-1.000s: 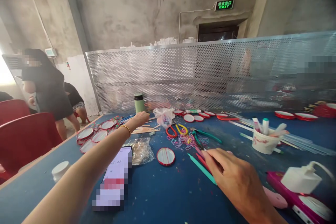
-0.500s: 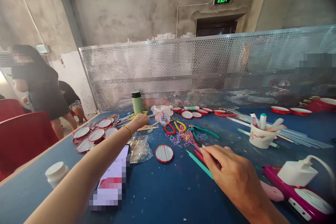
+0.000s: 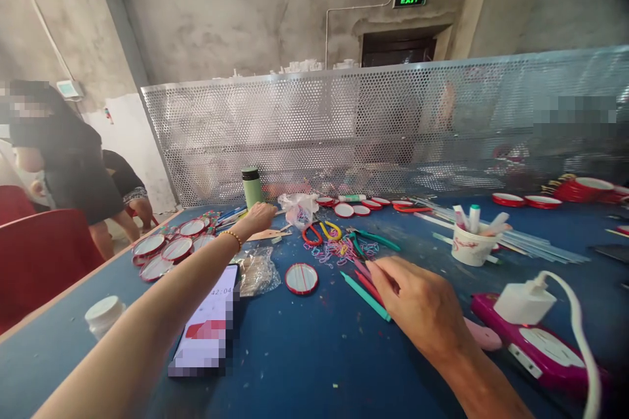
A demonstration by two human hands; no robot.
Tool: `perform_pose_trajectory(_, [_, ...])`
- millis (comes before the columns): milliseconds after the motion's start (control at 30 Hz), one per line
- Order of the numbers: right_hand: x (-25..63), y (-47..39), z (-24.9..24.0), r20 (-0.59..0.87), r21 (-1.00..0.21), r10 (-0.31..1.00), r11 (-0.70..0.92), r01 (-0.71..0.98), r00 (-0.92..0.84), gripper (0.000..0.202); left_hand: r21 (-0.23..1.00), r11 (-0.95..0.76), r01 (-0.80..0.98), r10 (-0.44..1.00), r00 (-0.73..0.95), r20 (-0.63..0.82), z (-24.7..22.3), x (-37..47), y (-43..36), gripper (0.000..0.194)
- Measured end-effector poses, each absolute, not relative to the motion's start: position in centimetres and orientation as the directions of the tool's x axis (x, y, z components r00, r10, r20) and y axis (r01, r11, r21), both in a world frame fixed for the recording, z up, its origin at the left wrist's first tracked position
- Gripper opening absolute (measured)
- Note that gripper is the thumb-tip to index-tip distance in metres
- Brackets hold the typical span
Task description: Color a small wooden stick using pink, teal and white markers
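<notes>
My left hand reaches far forward, just in front of the green bottle; its fingertips are hidden, so what it touches is unclear. My right hand has its thumb and fingers pinched at the end of a pink pen. Beside it on the table lie a red pen and a teal pen. A round red-rimmed disc lies between my arms. Past it are a heap of colourful small clips, teal-handled pliers and a clear bag of sticks.
A phone and a white jar lie at the left, near stacked red-rimmed discs. A paper cup of pens and a magenta power strip with a cable are at the right. A perforated screen stands behind.
The view has shifted slightly to the right. My left hand stays near the bottle, and my right hand remains by the pens, its fingers still pinched.
</notes>
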State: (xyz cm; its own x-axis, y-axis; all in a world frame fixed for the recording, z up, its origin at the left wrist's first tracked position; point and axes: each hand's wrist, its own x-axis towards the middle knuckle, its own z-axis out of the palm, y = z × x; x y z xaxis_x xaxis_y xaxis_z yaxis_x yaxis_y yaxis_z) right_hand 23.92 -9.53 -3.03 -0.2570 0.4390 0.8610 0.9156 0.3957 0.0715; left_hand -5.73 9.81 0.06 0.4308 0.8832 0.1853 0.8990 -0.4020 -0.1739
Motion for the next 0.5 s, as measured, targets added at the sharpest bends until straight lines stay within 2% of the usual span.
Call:
perform_pose_trajectory(133, [24.2, -9.3, -3.2, 0.843, 0.032, 0.504, 0.305, 0.952, -0.19, 0.041, -0.16, -0.336, 0.928, 0.881, 0.37, 0.295, 3.0, -4.2, 7.3, 0.03])
perform_pose_trajectory(200, [24.3, -9.2, -3.1, 0.795, 0.006, 0.591, 0.211, 0.978, -0.132, 0.035, -0.151, -0.358, 0.921, 0.852, 0.389, 0.351, 4.9, -3.8, 4.3, 0.031])
perform_pose_trajectory(333, [24.1, -8.9, -3.0, 0.62, 0.003, 0.781, 0.091, 0.996, -0.073, 0.026, -0.087, -0.454, 0.887, 0.687, 0.411, 0.599, 7.9, -3.8, -4.6, 0.026])
perform_pose_trajectory(400, [24.0, -8.6, -3.1, 0.578, -0.007, 0.814, 0.08, 0.997, -0.061, 0.024, -0.052, -0.507, 0.86, 0.577, 0.384, 0.721, 8.4, -4.0, -8.9, 0.022])
perform_pose_trajectory(500, [24.0, -8.3, -3.3, 0.559, 0.001, 0.823, 0.118, 0.993, -0.098, 0.023, 0.046, -0.586, 0.809, 0.406, 0.244, 0.881, 7.6, -5.0, -13.1, 0.023])
